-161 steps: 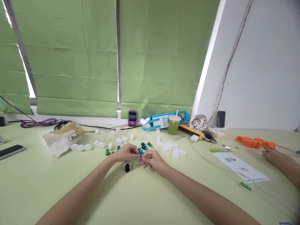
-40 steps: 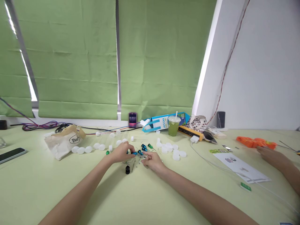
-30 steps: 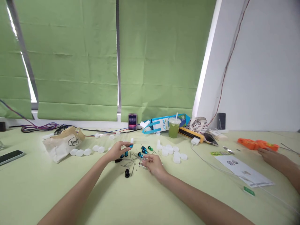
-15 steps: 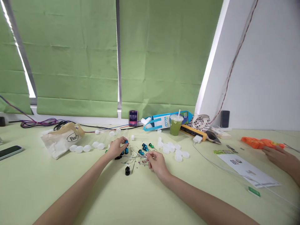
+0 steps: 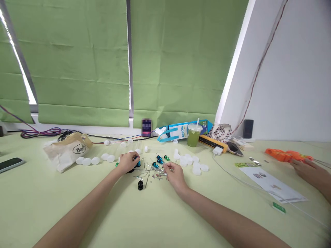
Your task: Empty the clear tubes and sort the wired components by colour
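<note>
My left hand (image 5: 128, 163) is closed at the left of a pile of small parts. Its fingertips pinch a small blue metal piece (image 5: 134, 158), mostly hidden by the fingers. Across the pile, my right hand (image 5: 176, 177) has thumb and forefinger pressed together on what looks like a thin metal rod, largely covered. Between the hands lie loose thin metal rods (image 5: 147, 177) and tiny bits. Several blue pieces with black ends (image 5: 159, 159) and a green one (image 5: 167, 157) rest just behind my right fingertips. A black knob-like piece (image 5: 140, 185) stands nearer me.
White round caps (image 5: 188, 159) lie on both sides, with clear tubes behind. Farther back are a drink cup (image 5: 194, 136), a blue-edged bag (image 5: 178, 131), a yellow power strip (image 5: 213, 143) and a paper bag (image 5: 68, 151). At right, another person's hand (image 5: 310, 172) touches an orange object (image 5: 284, 155).
My left hand has lowered the blue piece slightly toward the pile and left. My right hand has shifted a little right and up. The view has tilted slightly.
</note>
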A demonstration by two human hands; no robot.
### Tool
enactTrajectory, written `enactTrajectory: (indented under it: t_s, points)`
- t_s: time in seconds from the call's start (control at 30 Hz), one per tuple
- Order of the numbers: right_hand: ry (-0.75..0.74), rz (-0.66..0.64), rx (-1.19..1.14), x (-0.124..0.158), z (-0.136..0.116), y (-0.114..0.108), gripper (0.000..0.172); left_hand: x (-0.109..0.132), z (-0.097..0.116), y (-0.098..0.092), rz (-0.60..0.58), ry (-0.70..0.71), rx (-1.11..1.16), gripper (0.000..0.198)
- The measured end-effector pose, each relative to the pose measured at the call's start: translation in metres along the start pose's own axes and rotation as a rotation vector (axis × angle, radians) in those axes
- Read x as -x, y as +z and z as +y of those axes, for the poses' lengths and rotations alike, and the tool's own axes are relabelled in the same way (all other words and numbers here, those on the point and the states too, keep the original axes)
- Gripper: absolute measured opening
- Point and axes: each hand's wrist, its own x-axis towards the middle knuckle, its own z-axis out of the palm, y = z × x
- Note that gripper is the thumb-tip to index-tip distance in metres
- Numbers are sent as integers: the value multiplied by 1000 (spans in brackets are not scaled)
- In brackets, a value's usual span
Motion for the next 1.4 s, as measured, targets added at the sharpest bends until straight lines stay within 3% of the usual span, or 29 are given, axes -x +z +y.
enactTrajectory:
  t_s: [0.3, 0.4, 0.5, 0.63, 0.93, 1.23, 1.4]
  points:
    - [82, -13, -81, 0, -4, -1, 28, 8, 9, -1, 76, 87, -119, 32]
    - [101, 1, -85, 0, -5, 0, 27, 11, 19, -2, 82, 279, -115, 31]
    - [103, 0, -89, -1, -3, 0, 28, 13, 31, 0, -9, 492, -95, 28]
    - [43, -25, -60, -2, 1, 1, 32, 14, 42, 6, -104, 615, -105, 29]
    - [20, -64, -92, 0, 1, 4, 29, 16, 44, 18, -80, 567, -172, 17]
    - [-59, -162, -126, 6, -2, 4, 28, 16, 41, 19, -80, 538, -55, 11]
    - [-189, -175, -71, 9, -5, 5, 24, 11, 36, 20, -65, 466, 85, 16]
